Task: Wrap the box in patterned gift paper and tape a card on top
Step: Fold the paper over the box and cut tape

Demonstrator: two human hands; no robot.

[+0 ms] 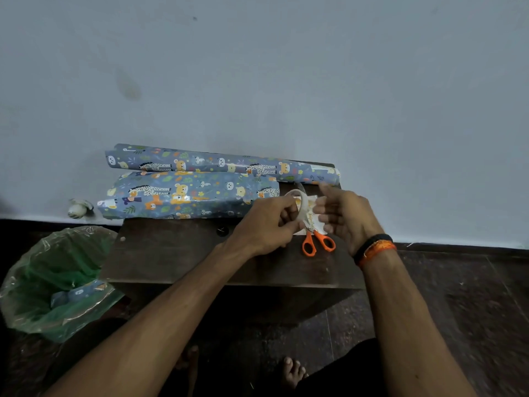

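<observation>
Two bare feet [292, 371] nearest, on the dark floor [458, 296] under the low dark wooden table [183, 253]. Green plastic-lined bin [54, 282] at the table's left, touching its corner; scrap of the patterned paper [77, 293] inside.

Both forearms reach over the table's right half. Left hand [266, 224] grips the clear tape roll [299, 200], fingers curled round it, roll held just above the table. Right hand [347, 214] is just beside the roll, fingers partly curled toward it, thumb up; looks like it pinches the tape's free end, but the strip is too faint and blurred to confirm. Black and orange bands [375, 249] on the right wrist.

Orange-handled scissors [317, 242] lie on the table between and below the hands, blades hidden under the left fingers. White card [313, 222] with gold print lies flat under the scissors, mostly covered by the hands.

Wrapped box [186, 196] in blue animal-print paper sits on the far left part of the table, left end overhanging the edge. Gift paper roll [223, 163] lies behind it, touching, against the grey wall [257, 67]. Small white object [78, 208] on the floor by the wall, left of the box; cannot identify.
</observation>
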